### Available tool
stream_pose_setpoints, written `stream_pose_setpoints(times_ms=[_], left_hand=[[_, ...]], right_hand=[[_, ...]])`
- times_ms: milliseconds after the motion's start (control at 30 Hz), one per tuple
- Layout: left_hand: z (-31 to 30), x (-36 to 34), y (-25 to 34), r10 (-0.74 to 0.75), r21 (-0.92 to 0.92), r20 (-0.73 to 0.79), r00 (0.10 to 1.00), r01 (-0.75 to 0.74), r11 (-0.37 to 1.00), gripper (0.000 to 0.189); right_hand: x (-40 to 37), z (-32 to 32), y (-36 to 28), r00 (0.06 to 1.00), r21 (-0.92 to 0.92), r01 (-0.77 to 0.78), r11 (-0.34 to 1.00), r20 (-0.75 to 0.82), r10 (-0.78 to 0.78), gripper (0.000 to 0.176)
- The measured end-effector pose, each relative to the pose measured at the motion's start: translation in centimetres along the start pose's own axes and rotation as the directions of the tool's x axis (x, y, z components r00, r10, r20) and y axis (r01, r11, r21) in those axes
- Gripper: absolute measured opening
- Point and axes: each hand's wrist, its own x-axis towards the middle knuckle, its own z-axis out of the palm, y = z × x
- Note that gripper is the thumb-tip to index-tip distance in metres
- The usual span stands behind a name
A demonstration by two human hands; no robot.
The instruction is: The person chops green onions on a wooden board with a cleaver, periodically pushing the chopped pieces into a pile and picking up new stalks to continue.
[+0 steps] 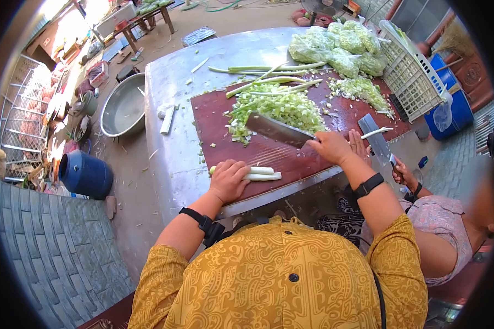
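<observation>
My left hand [229, 180] is closed over a few pale scallion stalks [264, 174] near the front edge of the dark red cutting board [214, 126]. Their white cut ends stick out to the right of my fingers. Gripped in my right hand [332, 147] is a cleaver [277, 130], its broad blade pointing left, beside a large heap of chopped scallion [280, 109]. Long whole scallions [274, 70] lie across and behind that heap. The cleaver is apart from the stalks under my left hand.
At right, a co-worker [433, 225] holds another cleaver [374, 134] by a scallion and a smaller chopped pile [362, 90]. Filled plastic bags [340, 46] and a white crate [411, 71] stand at the metal table's [170, 71] back right. A basin [124, 107] sits left.
</observation>
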Motion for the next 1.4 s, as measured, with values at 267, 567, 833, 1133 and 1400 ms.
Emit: stream_pose_setpoints(times_ms=[267,567,833,1133,1400], left_hand=[[0.2,-0.2,-0.2,0.078,-0.019,0.009,0.997,-0.078,0.997,0.033],[0.3,-0.1,0.1,0.021,0.008,-0.002,1.000,-0.021,1.000,0.033],[1.1,0.4,0.7,-0.175,0.088,-0.007,0.985,0.175,0.981,0.038],[0.5,0.9,1.3,-0.327,0.211,0.065,0.943,0.307,0.928,0.052],[1.6,0.9,2.2,-0.333,0.148,0.017,0.943,0.327,0.933,0.044]], right_hand=[[3.2,2.8,-7.0,0.990,0.052,-0.084,0.995,0.120,0.078,0.045],[5.5,4.4,-4.4,0.993,0.136,-0.116,0.984,0.011,0.116,0.045],[-1.5,0.4,-4.0,0.923,0.553,-0.344,0.759,0.347,0.166,0.031],[-5.9,3.2,-2.3,0.992,0.224,-0.126,0.966,0.037,0.121,0.031],[-6.2,4.2,-2.5,0.993,0.173,-0.109,0.979,0.074,0.097,0.030]])
